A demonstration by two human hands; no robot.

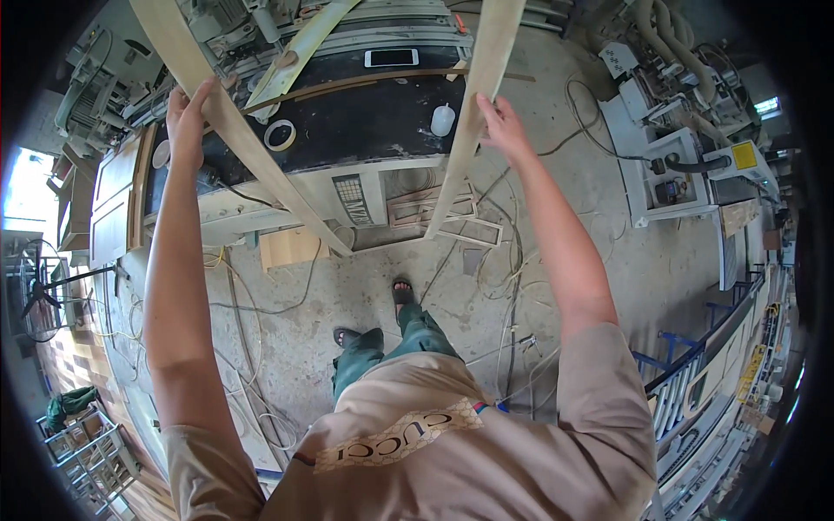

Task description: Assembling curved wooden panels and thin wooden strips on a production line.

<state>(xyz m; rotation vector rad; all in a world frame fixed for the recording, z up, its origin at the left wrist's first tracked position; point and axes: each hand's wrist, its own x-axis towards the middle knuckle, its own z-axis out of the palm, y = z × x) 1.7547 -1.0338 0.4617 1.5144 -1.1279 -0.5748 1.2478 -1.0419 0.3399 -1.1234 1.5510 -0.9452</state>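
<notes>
Head view: left hand (184, 126) and right hand (506, 128) each grasped one long side of the wooden frame (263, 165) before the desk (347, 122)'s near edge; bottom corners looked joined, top unseen, completeness undetermined.

Free room lies between the left board (246, 143) and right board (465, 139); the black bench (365, 113) blocks beyond.

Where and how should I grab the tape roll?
Maybe pinch the tape roll by its rim, a finger in the hole, thumb outside: it looks like a ring lying flat, hole up. Come from above, on its right, because the left wooden board crosses close by its left in this view.
</notes>
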